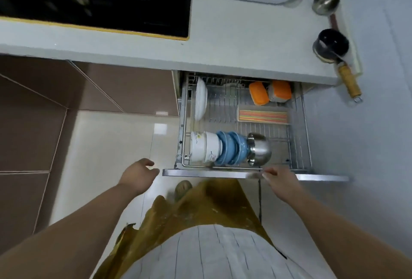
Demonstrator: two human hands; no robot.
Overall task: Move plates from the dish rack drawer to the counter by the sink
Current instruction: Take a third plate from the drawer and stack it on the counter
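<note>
Plates point(200, 100) stand on edge in the dish rack drawer point(223, 172), whose front the right hand point(278, 178) pinches to steady it, while the left hand point(139, 174) hovers slack and empty.

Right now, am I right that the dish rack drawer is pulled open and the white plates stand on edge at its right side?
Not quite: the head view shows the white plates on edge at the left side of the open dish rack drawer, not the right.

light: dim, cool, flat; soft shadow under the counter point(223, 51) | glare: bright patch on floor tile point(160, 127), sheen on steel bowl point(260, 151) | blur: right hand point(279, 181) fingertips smeared, stove point(89, 0) soft | distortion: wide-angle, straight lines bow toward the borders
</note>
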